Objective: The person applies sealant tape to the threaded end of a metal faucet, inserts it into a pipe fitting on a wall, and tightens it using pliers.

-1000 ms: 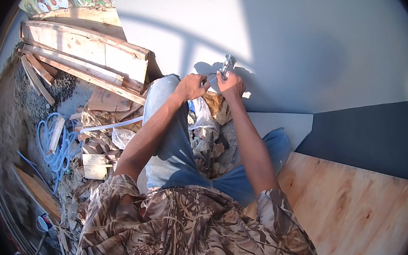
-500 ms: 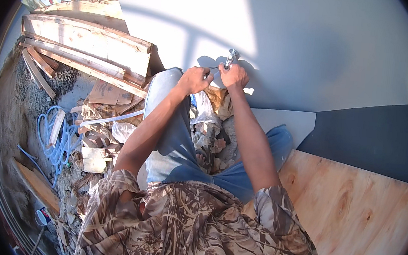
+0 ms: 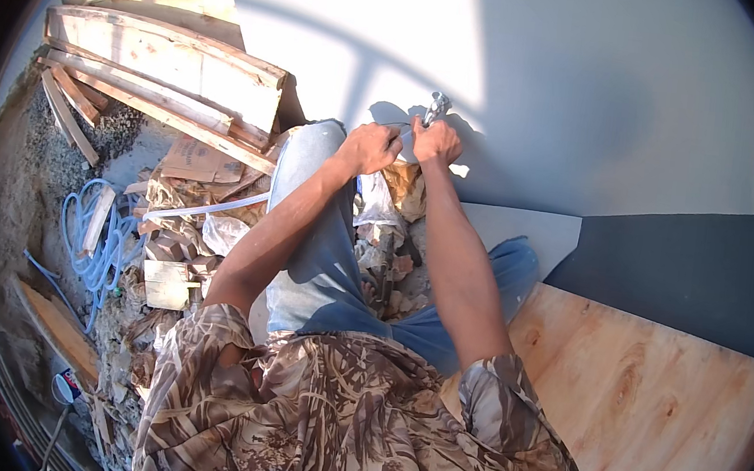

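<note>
Both hands meet far out in front of the person, against a pale wall. The right hand is clenched around a small metal tool, whose tip pokes up past the knuckles and touches the wall. The left hand is curled into a fist just beside it, the two nearly touching; what it grips cannot be told. Below the hands, between the knees, lies rubble with scraps of paper and plastic.

To the left the floor is crowded: stacked planks far left, a blue hose coiled near the left edge, a loose board nearer still. To the right there is more open room: a dark panel runs under the wall, and a plywood sheet lies near right, its far edge meeting the panel.
</note>
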The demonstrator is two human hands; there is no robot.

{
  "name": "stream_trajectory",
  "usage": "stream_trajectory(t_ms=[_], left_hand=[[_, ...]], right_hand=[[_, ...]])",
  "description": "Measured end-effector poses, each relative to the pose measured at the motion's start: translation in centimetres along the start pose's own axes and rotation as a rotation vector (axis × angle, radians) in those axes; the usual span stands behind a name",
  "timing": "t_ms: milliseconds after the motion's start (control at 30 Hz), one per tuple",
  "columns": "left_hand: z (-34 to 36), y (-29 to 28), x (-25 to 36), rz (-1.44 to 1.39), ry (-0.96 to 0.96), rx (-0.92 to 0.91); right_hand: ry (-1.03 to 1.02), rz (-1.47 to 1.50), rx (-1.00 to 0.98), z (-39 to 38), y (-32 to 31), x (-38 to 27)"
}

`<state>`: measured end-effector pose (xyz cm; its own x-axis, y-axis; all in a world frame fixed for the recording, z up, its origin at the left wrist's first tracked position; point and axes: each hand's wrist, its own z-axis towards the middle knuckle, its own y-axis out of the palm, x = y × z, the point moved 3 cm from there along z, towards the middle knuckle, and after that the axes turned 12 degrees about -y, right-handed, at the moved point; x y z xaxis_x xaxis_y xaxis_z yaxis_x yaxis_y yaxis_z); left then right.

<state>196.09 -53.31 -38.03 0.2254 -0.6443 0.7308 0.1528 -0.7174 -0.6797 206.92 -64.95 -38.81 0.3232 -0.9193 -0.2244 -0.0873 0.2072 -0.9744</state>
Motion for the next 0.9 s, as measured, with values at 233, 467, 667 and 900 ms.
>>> stream_trajectory(t_ms=[233, 467, 667, 900], left_hand=[[-0.1, -0.7, -0.5, -0.036, -0.021, 0.108], [-0.2, -4.2, 0.1, -0.353, -0.23, 0.456], [-6.7, 1.6, 5.7, -0.907, -0.241, 0.037], [-10.1, 4.5, 9.6, -0.142, 0.267, 0.15]], right_hand=[[-0.26, 0.143, -0.002, -0.1, -0.6, 1.1], [-0.395, 0.318, -0.171, -0.8, -1.0, 6.1], [0.248, 1.918, -0.328, -11.6, 0.8, 3.0], [0.202, 2.585, -0.151, -16.6, 2.6, 2.2]])
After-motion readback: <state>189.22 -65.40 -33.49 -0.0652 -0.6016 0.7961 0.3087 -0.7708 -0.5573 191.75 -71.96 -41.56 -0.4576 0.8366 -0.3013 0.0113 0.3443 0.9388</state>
